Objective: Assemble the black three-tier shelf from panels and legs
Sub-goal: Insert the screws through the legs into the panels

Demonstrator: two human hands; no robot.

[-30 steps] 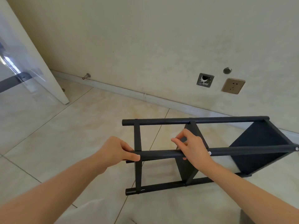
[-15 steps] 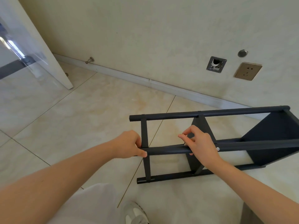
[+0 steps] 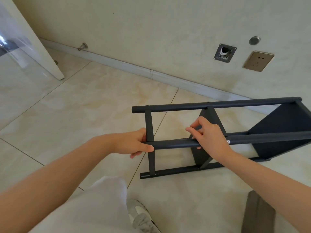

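A: Where is the black shelf point(image 3: 208, 115)?

B: It lies on its side on the floor point(image 3: 84, 115), close to the wall point(image 3: 151, 31). It is not standing up.

A: Are the parts joined?

B: I think so. I see three flat panels. The end panel point(image 3: 149, 121) is on the left, the middle panel point(image 3: 200, 157) is in the middle, and the last panel point(image 3: 277, 125) is on the right. Long round legs run across them. The back leg point(image 3: 218, 105) is up by the wall, the low leg point(image 3: 176, 171) is down on the floor, and the front leg point(image 3: 171, 144) is nearest the person. A bit of one more leg peeks out behind the front one.

A: What are the hands doing?

B: The left hand point(image 3: 134, 143) grips the front leg at its left end, just beside the end panel. The right hand point(image 3: 210, 135) holds the same leg by the middle panel, with the thumb under it and the fingers curled over the top.

A: So is the job nearly done?

B: It looks that way to me. All three panels seem to sit on the legs. What is left, I guess, is to check that each joint is tight and then tip the shelf up to stand. I cannot see if every screw is in.

A: What else is there?

B: A wall socket point(image 3: 258, 61) and a metal plate point(image 3: 225, 53) with a hole are on the wall. A white door point(image 3: 33, 47) is on the left. Down low I see a white trouser leg point(image 3: 101, 199) and a shoe point(image 3: 143, 216)
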